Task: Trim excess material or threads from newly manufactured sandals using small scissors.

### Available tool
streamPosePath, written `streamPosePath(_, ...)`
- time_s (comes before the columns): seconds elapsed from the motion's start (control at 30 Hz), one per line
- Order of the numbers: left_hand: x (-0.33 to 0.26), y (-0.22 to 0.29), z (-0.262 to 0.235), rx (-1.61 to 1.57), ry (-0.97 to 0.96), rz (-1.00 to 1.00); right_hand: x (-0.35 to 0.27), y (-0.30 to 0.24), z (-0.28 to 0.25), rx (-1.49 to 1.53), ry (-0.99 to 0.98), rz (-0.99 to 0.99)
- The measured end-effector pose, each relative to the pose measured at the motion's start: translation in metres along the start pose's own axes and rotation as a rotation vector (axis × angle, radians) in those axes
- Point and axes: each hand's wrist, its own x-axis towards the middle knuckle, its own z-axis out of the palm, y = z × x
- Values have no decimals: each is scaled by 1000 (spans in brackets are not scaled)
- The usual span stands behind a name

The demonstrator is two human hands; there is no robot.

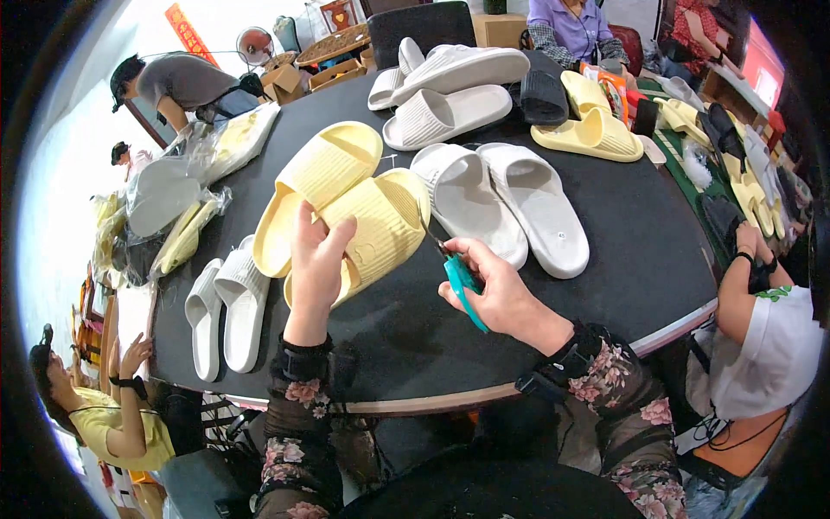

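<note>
The left hand (316, 259) has its grip clamped on a yellow slipper (380, 227), tilted up off the black surface (640, 259) beside its twin (316, 186). The right hand (497, 290) is closed around teal snips (462, 285) just beside the slipper's edge. A grey pair (506, 208) lies near.

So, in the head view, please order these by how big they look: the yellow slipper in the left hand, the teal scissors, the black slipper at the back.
1. Yellow slipper, largest.
2. Black slipper, though it lies farther away, so its true size is unsure.
3. Teal scissors, smallest.
</note>
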Motion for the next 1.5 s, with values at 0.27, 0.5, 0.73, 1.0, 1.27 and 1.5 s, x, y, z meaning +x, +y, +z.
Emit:
streamPosePath(0.27, -13, -2, 0, 55, 63, 80, -1, -7, 1, -131, -92, 42)
streamPosePath(0.5, -19, -4, 2, 51, 44, 94, -1, -7, 2, -98, -101, 66)
streamPosePath(0.73, -24, -8, 9, 84, 10, 70, -2, -5, 1, -135, -68, 34)
streamPosePath(1.0, -25, -7, 8, 128, -3, 92, -2, -11, 1, -119, -60, 68)
streamPosePath(1.27, -27, -8, 10, 117, -37, 70, -1, -5, 1, -163, -26, -5)
streamPosePath(1.5, -29, -10, 10, 164, -71, 51, -1, -6, 0, -165, -44, 29)
